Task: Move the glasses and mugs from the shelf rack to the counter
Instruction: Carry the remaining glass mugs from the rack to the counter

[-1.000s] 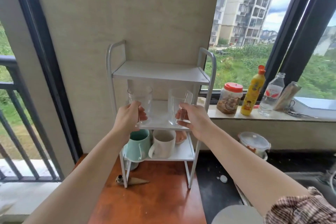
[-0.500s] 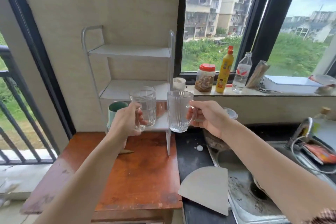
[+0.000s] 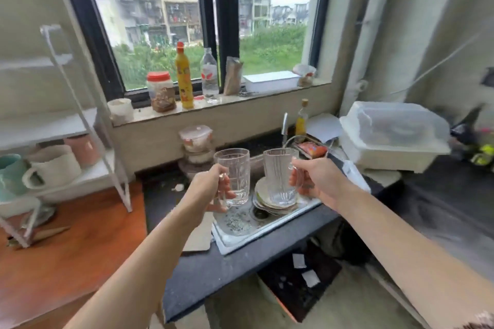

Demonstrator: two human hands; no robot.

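Observation:
My left hand grips the handle of a clear glass mug, held upright in the air above the sink. My right hand grips the handle of a second clear ribbed glass mug beside it, also upright. The white shelf rack stands at the far left on the wooden table. On its lowest shelf sit a teal mug, a cream mug and a pink mug. The dark counter runs in front of the sink and off to the right.
The sink holds stacked dirty plates under the glasses. A tap, stacked food tubs and a big lidded plastic box crowd the back. Jar and bottles line the windowsill. A cardboard piece lies by the sink.
Both hands carried the two glass mugs away from the rack and rightward, now over the sink. The view has swung right, leaving the rack at the left edge.

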